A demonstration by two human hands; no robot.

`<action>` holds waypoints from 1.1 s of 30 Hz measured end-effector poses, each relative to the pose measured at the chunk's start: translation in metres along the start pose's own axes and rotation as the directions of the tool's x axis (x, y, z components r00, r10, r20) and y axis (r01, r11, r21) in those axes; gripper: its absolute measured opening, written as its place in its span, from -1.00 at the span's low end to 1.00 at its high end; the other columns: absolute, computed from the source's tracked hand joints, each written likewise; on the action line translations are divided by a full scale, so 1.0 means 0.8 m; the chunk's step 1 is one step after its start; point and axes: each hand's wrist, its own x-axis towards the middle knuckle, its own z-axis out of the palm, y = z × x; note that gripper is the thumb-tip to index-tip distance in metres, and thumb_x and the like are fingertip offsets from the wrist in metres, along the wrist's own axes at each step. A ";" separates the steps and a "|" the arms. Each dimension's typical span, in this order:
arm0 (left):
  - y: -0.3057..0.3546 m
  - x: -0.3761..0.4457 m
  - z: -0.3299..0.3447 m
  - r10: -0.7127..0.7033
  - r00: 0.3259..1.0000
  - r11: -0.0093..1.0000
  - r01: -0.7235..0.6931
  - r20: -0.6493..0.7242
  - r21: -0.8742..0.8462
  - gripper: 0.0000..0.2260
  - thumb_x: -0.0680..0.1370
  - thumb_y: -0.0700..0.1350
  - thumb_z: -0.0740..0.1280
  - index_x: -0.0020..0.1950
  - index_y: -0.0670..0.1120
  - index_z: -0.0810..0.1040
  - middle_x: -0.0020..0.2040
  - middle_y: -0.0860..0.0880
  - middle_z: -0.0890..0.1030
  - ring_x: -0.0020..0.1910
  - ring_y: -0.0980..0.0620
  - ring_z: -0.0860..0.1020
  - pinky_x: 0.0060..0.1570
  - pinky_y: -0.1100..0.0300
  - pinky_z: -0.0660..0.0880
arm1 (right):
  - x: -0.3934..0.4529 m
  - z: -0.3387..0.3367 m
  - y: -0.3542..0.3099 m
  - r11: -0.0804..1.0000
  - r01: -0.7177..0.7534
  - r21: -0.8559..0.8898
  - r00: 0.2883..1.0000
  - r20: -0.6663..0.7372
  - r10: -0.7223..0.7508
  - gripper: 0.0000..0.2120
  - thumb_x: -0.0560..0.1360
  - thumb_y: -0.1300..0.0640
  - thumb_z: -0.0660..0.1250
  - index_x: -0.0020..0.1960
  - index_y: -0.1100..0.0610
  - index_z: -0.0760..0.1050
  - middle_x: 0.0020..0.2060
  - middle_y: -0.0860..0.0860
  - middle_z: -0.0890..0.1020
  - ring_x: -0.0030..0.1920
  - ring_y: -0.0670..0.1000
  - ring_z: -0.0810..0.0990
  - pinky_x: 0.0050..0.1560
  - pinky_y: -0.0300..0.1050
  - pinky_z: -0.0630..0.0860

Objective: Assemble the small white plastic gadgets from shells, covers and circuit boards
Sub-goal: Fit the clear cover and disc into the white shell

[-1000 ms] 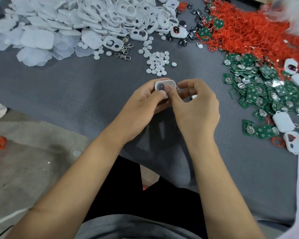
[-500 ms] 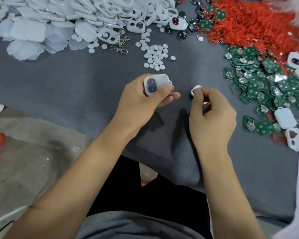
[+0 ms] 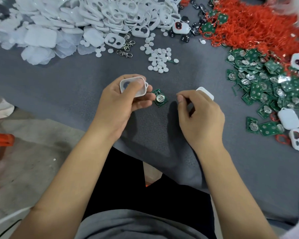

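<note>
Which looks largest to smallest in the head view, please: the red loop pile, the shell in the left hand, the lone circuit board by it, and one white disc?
1. Red loop pile
2. Shell
3. Lone board
4. White disc

The shell is raised toward the camera, so its lead over the board is less sure.

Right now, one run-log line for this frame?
left hand: holds white shell | right hand: holds white cover | circuit board: on grey mat, between hands | step: board not yet in shell

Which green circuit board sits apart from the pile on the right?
The single circuit board lying on the grey mat between the hands, just off the left hand's fingertips. All the others are heaped in the board pile at the right.
</note>
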 end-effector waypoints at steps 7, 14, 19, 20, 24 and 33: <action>0.005 -0.004 -0.003 -0.009 1.000 0.995 0.009 -0.006 0.100 -0.78 0.75 -0.03 0.19 0.07 -0.08 0.57 -0.06 -0.06 0.73 -0.38 0.08 0.51 -0.44 0.26 0.39 | 0.008 0.018 -0.019 0.994 0.099 -0.043 0.992 0.086 -0.095 -0.72 0.59 -0.22 0.34 0.18 -0.10 0.62 0.04 -0.12 0.57 -0.02 -0.06 0.56 -0.20 -0.14 0.34; 0.003 -0.009 0.005 -0.101 0.995 0.989 0.099 -0.013 -0.112 -0.67 0.76 -0.08 -0.01 0.09 -0.17 0.52 -0.04 -0.17 0.71 -0.34 0.07 0.46 -0.36 0.21 0.36 | 0.007 0.020 -0.011 0.980 0.193 0.043 0.973 0.119 -0.197 -0.79 0.53 -0.09 0.46 0.08 -0.02 0.56 0.06 -0.13 0.53 -0.03 -0.09 0.52 -0.22 -0.12 0.36; -0.001 -0.011 0.015 -0.150 0.988 0.972 0.152 0.026 -0.180 -0.71 0.72 -0.16 0.09 0.23 -0.22 0.56 0.11 -0.21 0.72 -0.06 -0.06 0.71 -0.13 0.19 0.62 | 0.000 0.008 0.005 0.956 0.086 0.279 0.985 0.117 -0.123 -0.81 0.52 0.15 0.49 0.06 0.02 0.52 -0.06 -0.11 0.55 -0.13 -0.17 0.47 -0.14 -0.32 0.38; -0.002 -0.011 0.018 -0.160 0.986 0.963 0.166 0.047 -0.213 -0.71 0.72 -0.18 0.09 0.26 -0.23 0.56 0.14 -0.22 0.71 0.01 -0.12 0.73 -0.07 0.16 0.65 | -0.002 0.003 0.007 0.927 0.047 0.373 0.993 0.086 -0.084 -0.79 0.53 0.21 0.48 0.08 0.00 0.52 -0.08 -0.09 0.58 -0.13 -0.17 0.52 -0.10 -0.36 0.40; -0.012 -0.013 0.037 -0.193 0.972 0.955 0.218 0.134 -0.200 -0.69 0.71 -0.29 0.06 0.33 -0.21 0.52 0.18 -0.19 0.72 0.14 -0.16 0.71 0.09 0.16 0.65 | -0.012 -0.017 0.024 0.782 -0.075 0.618 0.987 -0.064 0.146 -0.80 0.58 0.17 0.43 0.05 -0.14 0.58 -0.05 -0.10 0.69 -0.13 -0.05 0.67 -0.04 -0.19 0.58; -0.035 -0.023 0.069 -0.161 0.924 0.986 0.165 0.347 0.017 -0.70 0.76 -0.26 0.07 0.37 -0.19 0.53 0.25 -0.10 0.70 0.25 -0.07 0.67 0.23 0.14 0.59 | -0.024 -0.034 0.041 0.600 -0.108 0.793 0.972 -0.042 0.231 -0.86 0.60 0.21 0.42 0.09 0.00 0.62 -0.34 0.02 0.60 -0.46 0.01 0.50 -0.40 -0.22 0.45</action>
